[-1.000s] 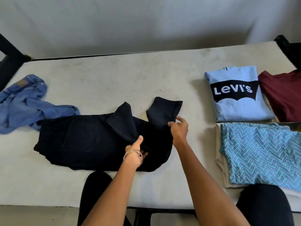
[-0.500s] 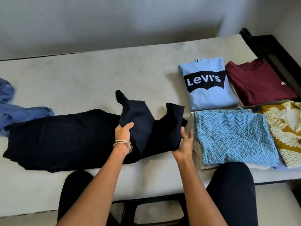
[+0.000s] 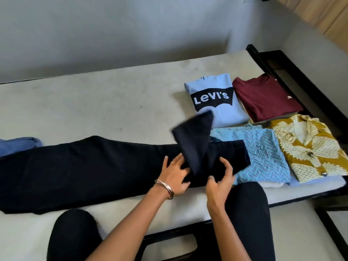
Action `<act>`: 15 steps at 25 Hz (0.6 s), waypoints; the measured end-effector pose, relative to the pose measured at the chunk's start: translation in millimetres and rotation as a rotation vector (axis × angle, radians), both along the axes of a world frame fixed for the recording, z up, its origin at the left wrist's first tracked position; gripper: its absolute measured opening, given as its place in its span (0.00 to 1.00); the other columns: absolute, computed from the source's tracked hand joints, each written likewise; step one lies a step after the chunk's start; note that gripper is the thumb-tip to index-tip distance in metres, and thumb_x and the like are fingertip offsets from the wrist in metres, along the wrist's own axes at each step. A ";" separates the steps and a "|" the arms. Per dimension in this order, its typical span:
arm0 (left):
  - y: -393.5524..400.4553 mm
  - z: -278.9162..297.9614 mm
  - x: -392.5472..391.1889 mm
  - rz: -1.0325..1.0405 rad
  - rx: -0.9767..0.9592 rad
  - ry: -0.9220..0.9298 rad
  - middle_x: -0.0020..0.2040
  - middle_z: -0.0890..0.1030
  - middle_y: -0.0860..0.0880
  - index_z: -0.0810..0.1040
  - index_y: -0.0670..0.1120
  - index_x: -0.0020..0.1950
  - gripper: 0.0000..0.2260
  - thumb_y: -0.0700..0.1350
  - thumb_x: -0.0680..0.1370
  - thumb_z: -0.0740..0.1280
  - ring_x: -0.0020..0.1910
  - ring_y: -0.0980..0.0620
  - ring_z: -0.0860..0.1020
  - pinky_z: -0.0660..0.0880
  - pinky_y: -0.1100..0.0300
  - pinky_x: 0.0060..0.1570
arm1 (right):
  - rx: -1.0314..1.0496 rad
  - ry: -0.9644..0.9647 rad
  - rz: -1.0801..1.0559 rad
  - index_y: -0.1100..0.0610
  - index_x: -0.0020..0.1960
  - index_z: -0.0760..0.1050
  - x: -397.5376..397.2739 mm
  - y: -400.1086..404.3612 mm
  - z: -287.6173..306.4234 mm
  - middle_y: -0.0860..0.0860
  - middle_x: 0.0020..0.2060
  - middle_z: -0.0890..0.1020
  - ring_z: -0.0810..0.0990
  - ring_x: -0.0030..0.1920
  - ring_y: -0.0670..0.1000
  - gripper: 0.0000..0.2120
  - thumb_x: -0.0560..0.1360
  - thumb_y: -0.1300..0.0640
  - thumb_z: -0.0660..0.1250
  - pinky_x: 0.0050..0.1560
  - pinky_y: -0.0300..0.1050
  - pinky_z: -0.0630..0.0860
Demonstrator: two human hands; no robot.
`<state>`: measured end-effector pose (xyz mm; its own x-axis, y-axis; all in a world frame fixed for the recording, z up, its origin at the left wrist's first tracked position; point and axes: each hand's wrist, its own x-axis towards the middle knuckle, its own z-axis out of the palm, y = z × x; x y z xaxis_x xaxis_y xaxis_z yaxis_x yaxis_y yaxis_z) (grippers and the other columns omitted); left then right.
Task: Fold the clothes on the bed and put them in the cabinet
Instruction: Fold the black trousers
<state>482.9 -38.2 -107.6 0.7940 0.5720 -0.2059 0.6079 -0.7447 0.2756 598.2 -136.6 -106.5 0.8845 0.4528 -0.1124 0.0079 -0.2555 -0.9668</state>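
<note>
Dark navy trousers (image 3: 84, 166) lie stretched along the front of the bed (image 3: 94, 102), waist to the left and leg ends to the right. One leg end (image 3: 195, 136) is flipped up and blurred; the other lies over the blue zigzag garment (image 3: 263, 157). My left hand (image 3: 175, 174), with a bangle on the wrist, presses spread fingers on the trousers beside the raised leg. My right hand (image 3: 220, 178) curls its fingers round the lower leg end. A crumpled pair of blue jeans (image 3: 17, 146) shows at the left edge.
Folded clothes sit at the right end of the bed: a light blue Levi's shirt (image 3: 212, 97), a maroon shirt (image 3: 263, 98) and a mustard patterned garment (image 3: 310, 147). The black bed frame (image 3: 282, 68) runs along the right. A wooden surface (image 3: 320, 16) shows top right. My knees are below.
The trousers have been pulled out straight to the right, their leg ends now reaching the zigzag garment. My left hand has let go and lies flat. The view has swung right.
</note>
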 end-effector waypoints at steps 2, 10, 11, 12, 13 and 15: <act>-26.2 -19.3 11.1 -0.041 -0.229 0.385 0.79 0.40 0.51 0.53 0.56 0.78 0.36 0.58 0.74 0.67 0.78 0.46 0.45 0.41 0.28 0.67 | -0.007 0.216 -0.205 0.42 0.60 0.70 18.3 1.6 -7.3 0.54 0.61 0.76 0.77 0.61 0.55 0.24 0.72 0.66 0.67 0.65 0.51 0.73; -37.0 -29.9 52.5 0.162 -0.240 0.178 0.79 0.40 0.51 0.32 0.63 0.74 0.40 0.45 0.80 0.62 0.77 0.40 0.49 0.57 0.33 0.70 | 0.170 0.281 -0.212 0.58 0.54 0.80 74.8 -15.3 2.3 0.54 0.52 0.83 0.81 0.55 0.49 0.15 0.75 0.74 0.62 0.52 0.37 0.79; -38.4 -32.0 59.5 0.181 -0.243 0.173 0.79 0.39 0.50 0.32 0.64 0.74 0.37 0.45 0.82 0.59 0.77 0.38 0.48 0.57 0.33 0.69 | 0.174 0.293 -0.242 0.58 0.53 0.81 77.1 -18.0 -0.2 0.54 0.52 0.83 0.82 0.55 0.49 0.13 0.77 0.71 0.62 0.55 0.40 0.79; -41.3 -35.0 65.5 0.198 -0.261 0.173 0.79 0.38 0.50 0.32 0.64 0.74 0.35 0.46 0.83 0.57 0.77 0.37 0.48 0.57 0.34 0.70 | 0.174 0.326 -0.308 0.56 0.52 0.82 80.6 -18.3 -4.9 0.54 0.53 0.84 0.82 0.56 0.50 0.10 0.79 0.64 0.63 0.59 0.45 0.78; -44.5 -37.6 69.6 0.214 -0.289 0.175 0.79 0.37 0.49 0.33 0.64 0.75 0.33 0.48 0.84 0.55 0.77 0.36 0.46 0.55 0.34 0.71 | 0.174 0.397 -0.373 0.55 0.53 0.82 81.3 -15.9 -7.9 0.53 0.54 0.83 0.81 0.57 0.51 0.09 0.81 0.55 0.63 0.62 0.50 0.77; -56.2 -43.1 72.5 0.234 -0.358 0.173 0.78 0.35 0.47 0.33 0.62 0.75 0.32 0.53 0.83 0.55 0.77 0.35 0.42 0.51 0.37 0.73 | 0.171 0.525 -0.405 0.54 0.62 0.79 77.0 -13.8 -11.0 0.48 0.59 0.80 0.78 0.61 0.48 0.24 0.77 0.38 0.63 0.68 0.51 0.72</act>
